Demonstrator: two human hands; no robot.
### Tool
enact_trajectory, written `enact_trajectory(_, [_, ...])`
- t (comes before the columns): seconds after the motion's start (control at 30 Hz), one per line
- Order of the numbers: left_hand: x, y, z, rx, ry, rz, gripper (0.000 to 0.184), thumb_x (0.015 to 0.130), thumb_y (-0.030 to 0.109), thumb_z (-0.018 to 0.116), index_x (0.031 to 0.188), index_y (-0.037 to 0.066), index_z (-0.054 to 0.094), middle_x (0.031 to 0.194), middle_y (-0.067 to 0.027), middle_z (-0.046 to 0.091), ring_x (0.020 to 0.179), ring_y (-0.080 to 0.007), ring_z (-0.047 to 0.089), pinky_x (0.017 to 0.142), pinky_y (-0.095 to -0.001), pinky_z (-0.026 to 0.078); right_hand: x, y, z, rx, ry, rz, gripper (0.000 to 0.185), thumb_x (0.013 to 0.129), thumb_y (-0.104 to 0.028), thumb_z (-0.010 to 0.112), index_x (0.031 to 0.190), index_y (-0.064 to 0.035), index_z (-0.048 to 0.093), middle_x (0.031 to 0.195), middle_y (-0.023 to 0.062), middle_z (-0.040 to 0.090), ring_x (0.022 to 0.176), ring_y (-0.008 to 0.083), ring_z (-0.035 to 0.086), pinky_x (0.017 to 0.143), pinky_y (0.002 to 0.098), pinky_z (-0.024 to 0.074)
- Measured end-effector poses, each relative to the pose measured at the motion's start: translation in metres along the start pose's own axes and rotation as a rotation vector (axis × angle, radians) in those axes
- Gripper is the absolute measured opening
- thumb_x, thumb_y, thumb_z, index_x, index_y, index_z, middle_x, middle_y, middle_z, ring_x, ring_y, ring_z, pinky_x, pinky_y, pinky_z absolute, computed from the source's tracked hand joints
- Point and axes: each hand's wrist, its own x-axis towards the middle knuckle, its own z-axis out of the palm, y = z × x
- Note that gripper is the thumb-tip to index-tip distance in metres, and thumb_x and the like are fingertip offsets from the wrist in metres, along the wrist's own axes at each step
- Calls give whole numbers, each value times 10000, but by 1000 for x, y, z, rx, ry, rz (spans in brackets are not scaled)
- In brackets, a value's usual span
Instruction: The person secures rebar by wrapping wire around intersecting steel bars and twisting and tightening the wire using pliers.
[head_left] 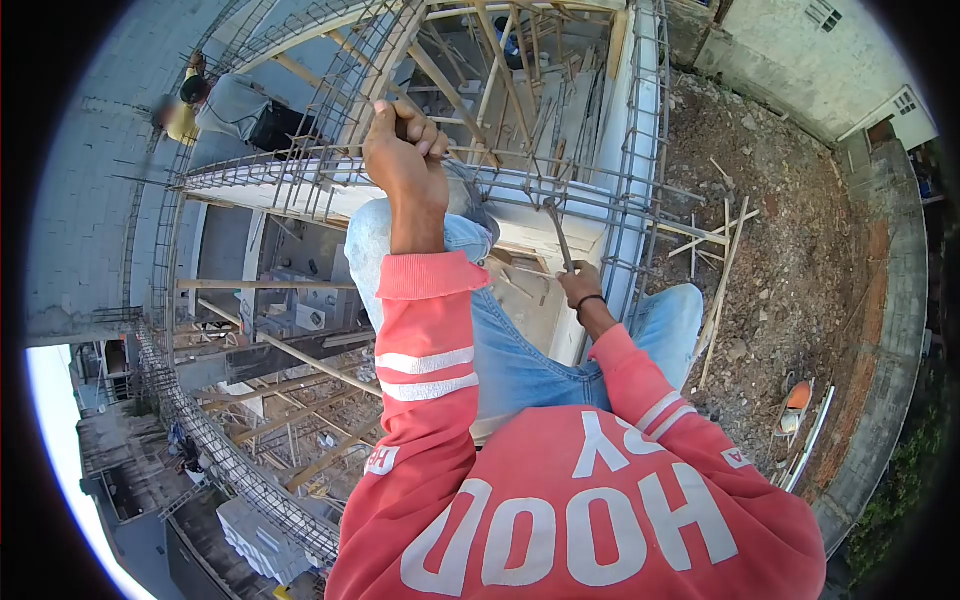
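Observation:
My left hand (pixel 408 150) is raised above the rebar, closed with the fingers curled in and the thumb on the outside. What it holds, if anything, is too small to make out. In my right hand (pixel 582 287) is a slim, dark metal tool that looks like pincers (pixel 562 235). Its head points away from me, by the rebar cage (pixel 530 183) along the top of the wall. My knees in blue jeans (pixel 530 340) lie on either side of the right forearm.
At left, another person (pixel 235 110) bends over near more rebar. Wooden props and planks (pixel 470 90) stand below, beyond the beam. To the right the ground drops to rubble (pixel 770 230), with a wheelbarrow (pixel 795 405) and a curved wall (pixel 890 290). A rebar cage (pixel 215 440) runs along the lower left.

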Motion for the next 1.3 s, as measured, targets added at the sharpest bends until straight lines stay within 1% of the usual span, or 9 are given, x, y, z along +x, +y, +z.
enact_trajectory(0.03, [-3, -3, 1, -5, 3, -5, 340, 1048, 307, 394, 804, 87, 483, 635, 20, 339, 533, -95, 301, 502, -263, 289, 19, 26, 30, -189, 214, -246, 323, 833, -204, 623, 1093, -13, 638, 973, 237, 676, 776, 330, 694, 694, 427, 559])
enact_trajectory(0.43, [30, -223, -113, 465, 450, -626, 246, 954, 253, 541, 747, 125, 513, 730, -13, 485, 615, -175, 495, 560, -348, 461, -97, 33, 4, 373, -405, 100, 152, 938, -90, 528, 1074, -30, 502, 649, 14, 466, 470, 128, 455, 419, 310, 414])
enact_trajectory(0.63, [59, -224, -92, 68, 552, -733, 153, 955, 288, 533, 917, 139, 529, 707, -32, 499, 552, -196, 460, 493, -395, 396, -63, 43, 12, -36, -267, -264, 219, 894, -145, 572, 1050, 6, 543, 737, 120, 606, 571, 214, 617, 472, 359, 494])
enact_trajectory(0.7, [61, -220, -87, 194, 522, -680, 172, 927, 200, 477, 760, 209, 520, 751, 26, 468, 676, -158, 424, 576, -330, 408, -58, 31, 13, 276, -368, -66, 178, 905, -81, 535, 1061, 4, 526, 647, 57, 522, 453, 163, 514, 382, 344, 417])
enact_trajectory(0.77, [69, -231, -104, 165, 472, -751, 166, 917, 191, 484, 754, 213, 511, 820, 44, 472, 759, -165, 407, 637, -350, 416, -38, 32, 19, -8, -262, -106, 144, 895, -103, 536, 986, 9, 546, 687, 90, 562, 478, 173, 565, 378, 345, 426])
enact_trajectory(0.83, [66, -226, -104, 102, 454, -734, 171, 938, 216, 501, 766, 213, 508, 866, 52, 463, 818, -173, 380, 699, -366, 408, -21, 16, 16, -87, -298, -108, 160, 876, -125, 538, 926, 22, 574, 787, 177, 635, 627, 275, 662, 505, 420, 516])
enact_trajectory(0.9, [58, -229, -105, 0, 500, -640, 121, 962, 230, 505, 844, 209, 517, 738, 49, 475, 701, -172, 428, 623, -418, 387, 21, 33, 33, -168, 103, -391, 259, 884, -163, 553, 1031, 48, 591, 981, 268, 663, 893, 366, 684, 720, 469, 547])
enact_trajectory(1.0, [54, -224, -110, -25, 444, -668, 172, 990, 253, 473, 831, 195, 501, 774, 51, 499, 721, -188, 417, 669, -408, 402, 3, 5, 46, -202, 169, -250, 274, 857, -165, 596, 1045, 34, 598, 1027, 286, 651, 998, 420, 640, 844, 488, 512])
enact_trajectory(1.3, [49, -180, -103, 188, 469, -756, 158, 959, 193, 462, 820, 125, 496, 1202, -222, 435, 1131, -372, 440, 899, -585, 409, -26, 5, 39, -142, 161, -194, 267, 846, -133, 600, 1064, 12, 550, 1009, 272, 651, 940, 419, 654, 811, 477, 524])
